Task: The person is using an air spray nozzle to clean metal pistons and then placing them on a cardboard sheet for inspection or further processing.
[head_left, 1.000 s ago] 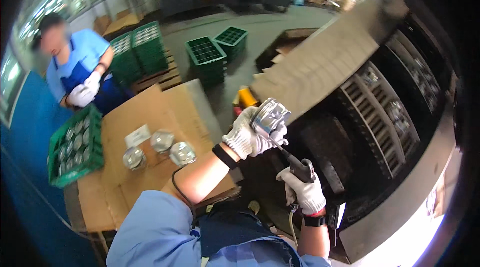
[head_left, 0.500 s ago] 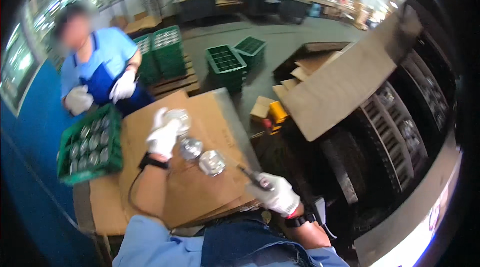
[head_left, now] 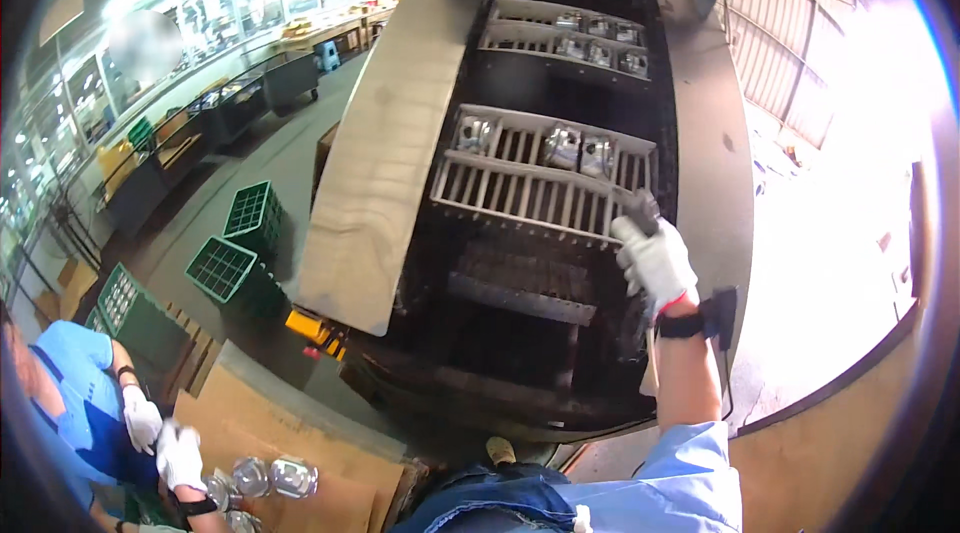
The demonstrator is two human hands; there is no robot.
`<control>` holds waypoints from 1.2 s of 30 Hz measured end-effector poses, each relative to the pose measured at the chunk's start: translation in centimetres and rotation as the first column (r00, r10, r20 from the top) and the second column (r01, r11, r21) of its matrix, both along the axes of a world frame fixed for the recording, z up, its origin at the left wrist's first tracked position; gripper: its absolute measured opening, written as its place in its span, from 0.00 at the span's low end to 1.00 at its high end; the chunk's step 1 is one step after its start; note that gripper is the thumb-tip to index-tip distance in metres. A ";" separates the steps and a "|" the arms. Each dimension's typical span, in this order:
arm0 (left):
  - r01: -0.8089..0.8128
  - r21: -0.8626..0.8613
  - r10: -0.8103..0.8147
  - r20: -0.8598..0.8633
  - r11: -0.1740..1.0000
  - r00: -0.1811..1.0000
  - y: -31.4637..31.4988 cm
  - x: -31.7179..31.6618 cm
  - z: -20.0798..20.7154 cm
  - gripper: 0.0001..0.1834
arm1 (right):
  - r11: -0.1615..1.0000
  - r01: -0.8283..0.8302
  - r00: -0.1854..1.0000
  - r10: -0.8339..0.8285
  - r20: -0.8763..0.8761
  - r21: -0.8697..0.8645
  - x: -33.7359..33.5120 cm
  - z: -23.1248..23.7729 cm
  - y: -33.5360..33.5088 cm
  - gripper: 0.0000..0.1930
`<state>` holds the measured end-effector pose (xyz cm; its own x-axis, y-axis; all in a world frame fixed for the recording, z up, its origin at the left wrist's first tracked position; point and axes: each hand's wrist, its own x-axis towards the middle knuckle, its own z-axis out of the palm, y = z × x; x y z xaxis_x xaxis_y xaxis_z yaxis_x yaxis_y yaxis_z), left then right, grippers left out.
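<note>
My right hand (head_left: 660, 268), in a white glove, is closed around a dark-handled tool (head_left: 642, 211) at the near right corner of a slotted metal rack (head_left: 530, 198). Shiny silver castings (head_left: 563, 146) stand in the rack, and its near row of slots holds none. At the lower left, my left hand (head_left: 180, 455), also gloved, is beside several silver castings (head_left: 295, 477) on a cardboard-covered table (head_left: 350, 473). Its fingers look extended, somewhat blurred, with nothing visible in them. A co-worker's gloved hand (head_left: 141, 420) is close by it.
A dark conveyor machine (head_left: 500, 353) fills the middle, with a second rack (head_left: 560, 38) of castings farther back. A tan panel (head_left: 375, 203) runs along its left side. Green divided crates (head_left: 222, 268) stand on the floor beyond. A yellow object (head_left: 315, 330) sits by the panel's near end.
My view has swung right from the table to the conveyor. My right hand has moved with the tool from the table's edge to the rack. My left hand stays near the castings.
</note>
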<state>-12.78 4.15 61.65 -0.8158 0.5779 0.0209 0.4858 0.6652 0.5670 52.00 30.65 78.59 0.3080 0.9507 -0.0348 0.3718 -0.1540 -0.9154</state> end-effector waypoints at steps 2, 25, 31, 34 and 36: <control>0.217 0.331 -0.228 -0.007 0.918 0.974 5.9 4.3 4.2 0.24 | 0.987 0.088 0.995 -0.094 0.037 0.137 4.1 0.4 1.7 0.13; 0.826 0.481 -0.956 0.141 0.292 0.256 52.2 49.1 13.3 0.25 | 0.994 -0.032 0.983 0.012 -0.183 -0.108 11.7 -2.1 -0.1 0.12; 0.204 0.932 -0.952 0.278 0.299 0.126 45.2 49.9 12.3 0.05 | 0.983 -0.058 0.945 -0.003 -0.327 -0.175 11.0 -2.5 -0.8 0.12; -0.029 0.878 -0.873 0.470 0.477 -0.133 40.7 46.3 13.2 0.09 | 0.960 -0.273 0.862 0.213 -0.461 -0.067 6.5 -2.2 -2.6 0.13; -0.065 0.868 -0.868 0.483 0.492 -0.118 37.2 44.7 13.1 0.19 | 0.939 -0.330 0.852 0.250 -0.460 -0.101 3.6 -2.9 -3.1 0.13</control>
